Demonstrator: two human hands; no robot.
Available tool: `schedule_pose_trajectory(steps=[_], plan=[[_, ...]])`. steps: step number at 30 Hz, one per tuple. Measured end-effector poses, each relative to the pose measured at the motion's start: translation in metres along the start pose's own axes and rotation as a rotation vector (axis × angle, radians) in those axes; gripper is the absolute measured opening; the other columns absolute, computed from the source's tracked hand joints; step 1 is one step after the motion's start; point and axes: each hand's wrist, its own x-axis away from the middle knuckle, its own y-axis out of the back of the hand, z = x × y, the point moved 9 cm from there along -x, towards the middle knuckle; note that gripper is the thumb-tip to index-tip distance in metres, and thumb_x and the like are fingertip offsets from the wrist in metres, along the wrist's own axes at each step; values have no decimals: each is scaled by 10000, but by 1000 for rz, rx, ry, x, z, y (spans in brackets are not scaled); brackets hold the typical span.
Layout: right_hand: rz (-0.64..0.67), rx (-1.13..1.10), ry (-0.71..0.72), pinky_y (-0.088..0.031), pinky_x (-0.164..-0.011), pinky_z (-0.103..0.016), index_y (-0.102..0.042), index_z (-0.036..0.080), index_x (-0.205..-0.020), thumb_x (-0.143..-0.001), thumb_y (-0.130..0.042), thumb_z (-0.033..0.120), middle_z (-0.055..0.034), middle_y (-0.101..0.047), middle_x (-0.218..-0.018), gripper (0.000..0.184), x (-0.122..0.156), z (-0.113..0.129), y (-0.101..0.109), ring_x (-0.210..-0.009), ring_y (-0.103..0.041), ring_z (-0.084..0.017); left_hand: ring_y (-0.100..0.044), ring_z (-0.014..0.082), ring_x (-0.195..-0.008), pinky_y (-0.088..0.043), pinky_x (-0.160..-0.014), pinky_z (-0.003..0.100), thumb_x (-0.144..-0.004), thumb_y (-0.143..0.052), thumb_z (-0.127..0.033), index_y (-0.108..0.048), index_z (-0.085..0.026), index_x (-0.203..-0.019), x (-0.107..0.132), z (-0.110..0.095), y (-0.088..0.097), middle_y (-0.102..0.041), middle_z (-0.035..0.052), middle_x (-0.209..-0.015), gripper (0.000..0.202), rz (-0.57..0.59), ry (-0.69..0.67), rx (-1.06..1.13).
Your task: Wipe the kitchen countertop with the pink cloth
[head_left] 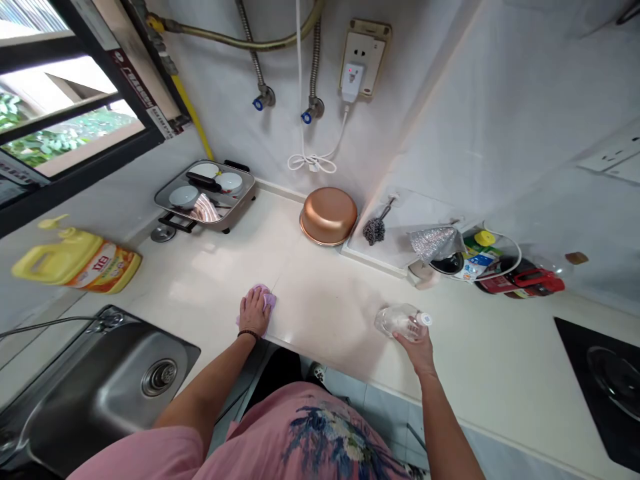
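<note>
My left hand (253,312) presses flat on a small purple cloth (268,297) near the front edge of the pale countertop (320,300). My right hand (416,347) grips a clear plastic bottle (400,321) with a white cap, held on its side just above the counter. The two hands are about a forearm's length apart. A dark bead bracelet sits on my left wrist.
A steel sink (110,387) lies at the left, with a yellow detergent jug (75,261) behind it. A dish rack (205,195), a copper bowl (329,216), a steel scrubber (374,230) and a cluster of items (480,263) line the back wall. A black hob (607,387) is at the right.
</note>
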Motion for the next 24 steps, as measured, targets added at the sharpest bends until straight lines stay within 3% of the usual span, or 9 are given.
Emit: schedule_pose_trajectory(steps=[7, 13, 19, 22, 24], plan=[[21, -116, 47, -308, -1236, -502, -307, 220, -1547, -548, -878, 532, -155, -371, -1617, 1192, 2, 26, -46, -1455, -390, -315, -245, 278, -1583, -145, -1283, 504, -1025, -382, -361, -512, -197, -1544, 1, -1, 2, -425, 113, -1648, 559, 18, 8, 34], [49, -28, 58, -463, -1102, -488, -482, 190, -1382, -560, -875, 556, -159, -612, -1369, 982, -6, 41, -54, -1252, -577, -305, -240, 274, -1585, -128, -1290, 497, -1028, -381, -365, -512, -199, -1546, 1, 0, 3, -423, 107, -1649, 559, 6, 16, 56], [455, -64, -64, -495, -1036, -454, -460, 218, -1516, -616, -859, 549, -117, -686, -1245, 1039, 20, 39, -63, -1160, -642, -305, -235, 261, -1587, -110, -1294, 489, -1034, -374, -366, -494, -205, -1560, 1, 1, 0, -433, 99, -1644, 563, 10, 13, 74], [697, -46, -227, -513, -982, -406, -523, 218, -1491, -666, -846, 547, -92, -712, -1213, 945, 52, 34, -82, -1126, -652, -284, -229, 261, -1590, -104, -1296, 487, -1031, -379, -366, -498, -208, -1558, 1, 2, -2, -427, 98, -1647, 562, 13, 18, 93], [853, -44, -378, -534, -871, -360, -594, 207, -1417, -680, -851, 535, -66, -737, -1099, 847, 78, 27, -101, -981, -678, -248, -224, 259, -1591, -103, -1297, 488, -1031, -379, -365, -500, -211, -1557, 1, 3, -2, -429, 96, -1646, 562, 11, 17, 105]])
